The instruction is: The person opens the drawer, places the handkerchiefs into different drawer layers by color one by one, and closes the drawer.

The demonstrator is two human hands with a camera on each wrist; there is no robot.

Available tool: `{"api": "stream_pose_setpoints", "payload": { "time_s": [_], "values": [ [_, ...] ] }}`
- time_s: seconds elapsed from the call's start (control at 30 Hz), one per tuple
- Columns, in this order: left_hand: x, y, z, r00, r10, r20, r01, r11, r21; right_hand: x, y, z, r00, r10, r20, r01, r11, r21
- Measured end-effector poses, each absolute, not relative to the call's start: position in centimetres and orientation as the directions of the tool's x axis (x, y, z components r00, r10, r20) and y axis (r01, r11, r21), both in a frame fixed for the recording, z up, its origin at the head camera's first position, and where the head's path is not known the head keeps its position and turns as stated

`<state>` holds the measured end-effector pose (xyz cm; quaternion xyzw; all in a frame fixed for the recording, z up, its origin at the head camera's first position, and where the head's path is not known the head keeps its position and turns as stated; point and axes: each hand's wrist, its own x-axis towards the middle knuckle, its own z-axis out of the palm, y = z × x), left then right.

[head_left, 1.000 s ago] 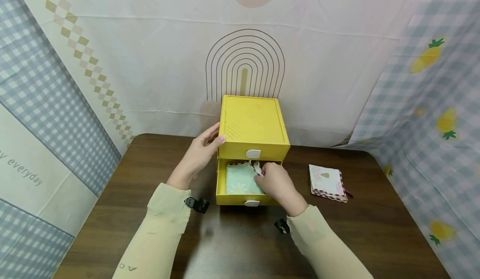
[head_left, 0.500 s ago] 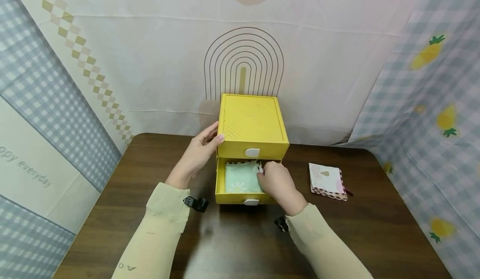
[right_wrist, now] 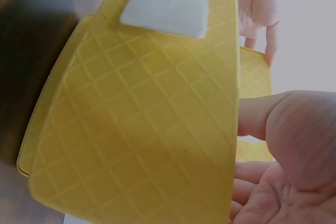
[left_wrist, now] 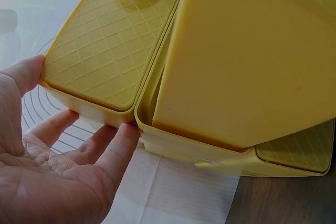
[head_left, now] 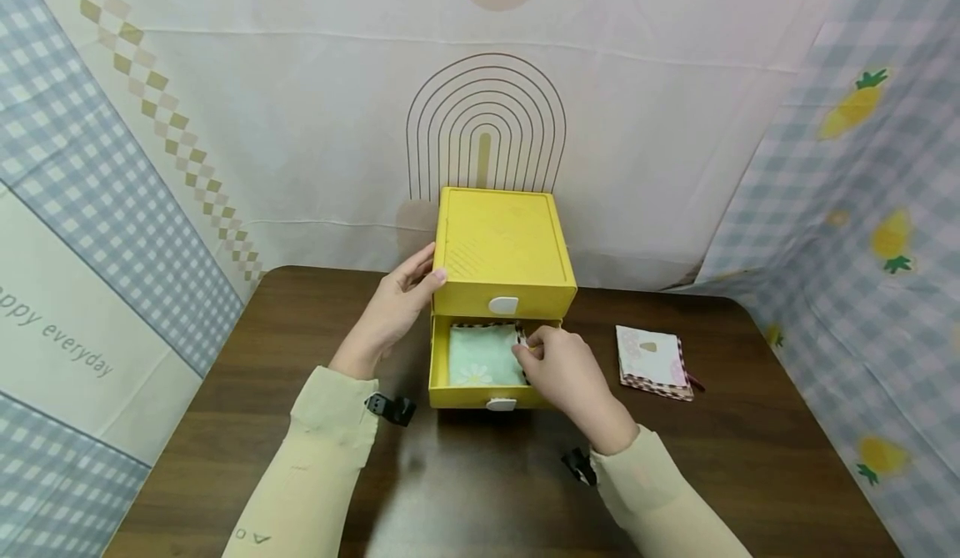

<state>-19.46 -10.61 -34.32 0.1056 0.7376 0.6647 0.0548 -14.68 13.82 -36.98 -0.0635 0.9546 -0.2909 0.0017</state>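
Find the pale mint-green folded cloth [head_left: 483, 354], flower-printed and edged in dark check, lying flat in the pulled-out yellow plastic lower drawer [head_left: 465, 399], just below the centre of the head view. Likely to handle as light, soft and limp, not fragile, hardly slippery; apt to unfold or ruck up if taken by one layer only. Best pinched through every layer at the right edge, thumb above, fingers beneath. Cannot tell the grip of the right hand [head_left: 566, 370], bent over that edge with fingertips partly hidden: perhaps pinching, perhaps only touching. See the left hand [head_left: 392, 314] spread wide, touching the left side of the yellow plastic cabinet [head_left: 502, 233]. Judge as stiff, smooth and fairly light, so prone to shift on the dark brown wooden surface [head_left: 300, 333] unless steadied. Note also a white folded cloth [head_left: 651, 362] with pink print, well apart, right of centre, probably equally soft.
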Motion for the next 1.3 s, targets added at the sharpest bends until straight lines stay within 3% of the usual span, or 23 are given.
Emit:
{"api": "stream_pose_setpoints", "payload": {
  "time_s": [0.27,0.43,0.53,0.9,1.3],
  "values": [
    [-19.6,-10.6,-34.5,-0.973,0.223,0.059,0.081,0.089,0.993,-14.6,14.5,-37.3,-0.992,-0.126,0.021,-0.107,0.731,-0.673],
    [-19.6,-10.7,-34.5,-0.973,0.223,0.063,0.083,0.081,0.993,-14.7,15.2,-37.5,-0.986,-0.156,-0.05,-0.031,0.481,-0.876],
    [-19.6,-10.7,-34.5,-0.973,0.224,0.063,0.082,0.078,0.994,-14.6,15.5,-37.5,-0.981,-0.172,-0.085,0.02,0.348,-0.937],
    [-19.6,-10.7,-34.7,-0.972,0.229,0.055,0.078,0.091,0.993,-12.1,15.6,-36.7,-0.95,-0.294,-0.103,0.045,0.2,-0.979],
    [-19.6,-10.6,-34.8,-0.973,0.224,0.06,0.083,0.093,0.992,-9.5,15.1,-39.7,-0.911,-0.359,-0.204,0.136,0.207,-0.969]
  ]
}}
